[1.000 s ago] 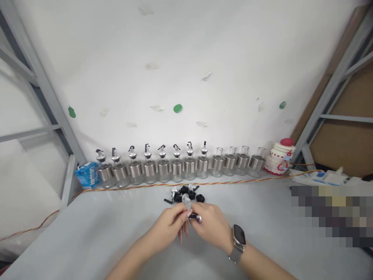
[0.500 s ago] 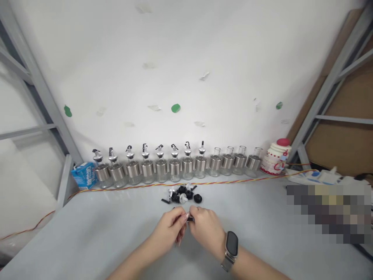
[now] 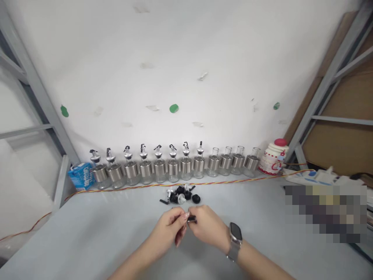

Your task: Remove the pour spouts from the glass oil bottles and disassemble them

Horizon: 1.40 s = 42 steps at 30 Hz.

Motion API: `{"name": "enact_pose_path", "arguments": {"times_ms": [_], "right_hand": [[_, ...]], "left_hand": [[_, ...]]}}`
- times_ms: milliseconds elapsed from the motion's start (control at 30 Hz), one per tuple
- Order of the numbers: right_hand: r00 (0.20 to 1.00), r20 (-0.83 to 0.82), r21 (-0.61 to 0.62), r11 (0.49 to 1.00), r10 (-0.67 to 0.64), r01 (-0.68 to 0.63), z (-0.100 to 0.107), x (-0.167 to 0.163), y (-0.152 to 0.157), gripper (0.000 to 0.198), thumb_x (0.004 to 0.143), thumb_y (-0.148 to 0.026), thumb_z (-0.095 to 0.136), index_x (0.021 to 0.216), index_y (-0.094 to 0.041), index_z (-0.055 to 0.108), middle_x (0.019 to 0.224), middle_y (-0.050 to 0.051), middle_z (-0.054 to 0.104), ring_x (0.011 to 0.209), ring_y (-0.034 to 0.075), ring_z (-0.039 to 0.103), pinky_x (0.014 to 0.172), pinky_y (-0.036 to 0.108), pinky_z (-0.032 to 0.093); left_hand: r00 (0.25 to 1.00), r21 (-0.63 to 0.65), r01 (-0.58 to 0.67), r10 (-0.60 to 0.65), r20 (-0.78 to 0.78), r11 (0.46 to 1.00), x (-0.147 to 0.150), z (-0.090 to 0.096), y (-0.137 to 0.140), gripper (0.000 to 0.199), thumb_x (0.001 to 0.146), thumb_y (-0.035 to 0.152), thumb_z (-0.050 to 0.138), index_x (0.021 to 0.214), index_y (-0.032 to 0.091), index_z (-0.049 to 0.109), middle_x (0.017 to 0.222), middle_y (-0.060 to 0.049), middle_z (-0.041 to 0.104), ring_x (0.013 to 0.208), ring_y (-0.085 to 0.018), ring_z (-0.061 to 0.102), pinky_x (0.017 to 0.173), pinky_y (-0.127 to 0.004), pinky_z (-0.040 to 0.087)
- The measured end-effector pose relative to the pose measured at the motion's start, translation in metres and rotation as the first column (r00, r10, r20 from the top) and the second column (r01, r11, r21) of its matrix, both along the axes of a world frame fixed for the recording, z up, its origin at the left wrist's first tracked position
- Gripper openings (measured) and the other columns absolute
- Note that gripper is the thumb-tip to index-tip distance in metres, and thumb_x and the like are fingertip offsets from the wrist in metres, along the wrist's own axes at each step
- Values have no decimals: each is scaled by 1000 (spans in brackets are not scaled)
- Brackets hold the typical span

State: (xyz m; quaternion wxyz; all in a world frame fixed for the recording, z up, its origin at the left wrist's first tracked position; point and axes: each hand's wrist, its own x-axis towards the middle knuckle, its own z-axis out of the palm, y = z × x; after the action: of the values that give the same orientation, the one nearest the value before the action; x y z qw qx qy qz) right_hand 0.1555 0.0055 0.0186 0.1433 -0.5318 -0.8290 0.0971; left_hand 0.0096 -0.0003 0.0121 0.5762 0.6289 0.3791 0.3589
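My left hand and my right hand meet low in the middle of the view, just above the table. Both are closed, fingertips pinched together around a small dark piece with a shiny edge. Fingers cover most of it, so its full shape is hidden. Just beyond my hands lies a small pile of loose pourer parts: black rubber stoppers, silvery spout pieces and thin black flaps. My right wrist wears a watch.
Along the wall stands a row of glass bottles with steel bands; several on the left carry pourers, those on the right have bare necks. A blue carton, a white and red jar and a twisted cable border the grey table.
The view has shifted slightly. My right hand has turned a little, and more of the dark piece shows between my fingers. The pile and bottles stay put.
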Motion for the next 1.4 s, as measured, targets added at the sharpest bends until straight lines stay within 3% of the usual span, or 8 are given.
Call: {"name": "enact_pose_path", "arguments": {"times_ms": [200, 567, 700, 967, 1200, 1400], "right_hand": [[954, -264, -64, 985, 140, -163, 1, 8, 4, 18, 72, -12, 41, 66, -17, 58, 65, 2, 65, 56, 11, 57, 49, 17, 33], [874, -443, -103, 957, 201, -273, 15, 10, 1, 23, 76, -11, 39, 68, -15, 60, 65, 1, 64, 57, 11, 55, 51, 18, 35], [909, -377, -48, 976, 179, -212, 12, 7, 1, 21, 72, -9, 39, 65, -16, 58, 62, 1, 63, 55, 10, 53, 51, 18, 33], [994, -93, 5, 998, 63, -63, 5, 2, 1, 17, 72, -15, 42, 64, -17, 57, 63, 5, 65, 58, 14, 58, 49, 20, 31], [984, 110, 79, 988, -137, 129, 5, -9, -5, 18, 73, -14, 41, 72, -16, 59, 71, 8, 66, 65, 19, 62, 51, 24, 30], [965, 135, 124, 970, -225, 209, 7, -12, -9, 19, 76, -13, 40, 74, -16, 59, 70, 8, 66, 63, 19, 62, 49, 24, 30]], "left_hand": [[999, -26, 11, -10, 40, 1000, -3, 3, 4, 34, 77, 45, 46, 59, 16, 41, 46, 6, 41, 33, -4, 36, 32, -16, 28], [994, -69, 39, -32, 101, 997, -4, 14, 0, 29, 79, 40, 46, 62, 16, 43, 46, 7, 43, 32, -4, 37, 30, -14, 29], [998, -52, -4, 7, 61, 999, -3, 13, 0, 32, 78, 42, 46, 60, 16, 42, 45, 6, 43, 32, -3, 36, 29, -13, 28], [999, -35, -43, 44, 11, 998, 2, 3, 0, 34, 77, 44, 45, 57, 17, 39, 44, 7, 40, 32, -4, 34, 29, -14, 27], [995, -62, -101, 99, -22, 993, 6, -4, 0, 37, 75, 49, 46, 56, 18, 37, 42, 9, 37, 29, -3, 29, 27, -14, 21], [994, -38, -102, 101, -33, 994, 8, 1, -1, 39, 73, 51, 47, 56, 18, 37, 42, 9, 37, 30, -3, 30, 29, -15, 23]]}}
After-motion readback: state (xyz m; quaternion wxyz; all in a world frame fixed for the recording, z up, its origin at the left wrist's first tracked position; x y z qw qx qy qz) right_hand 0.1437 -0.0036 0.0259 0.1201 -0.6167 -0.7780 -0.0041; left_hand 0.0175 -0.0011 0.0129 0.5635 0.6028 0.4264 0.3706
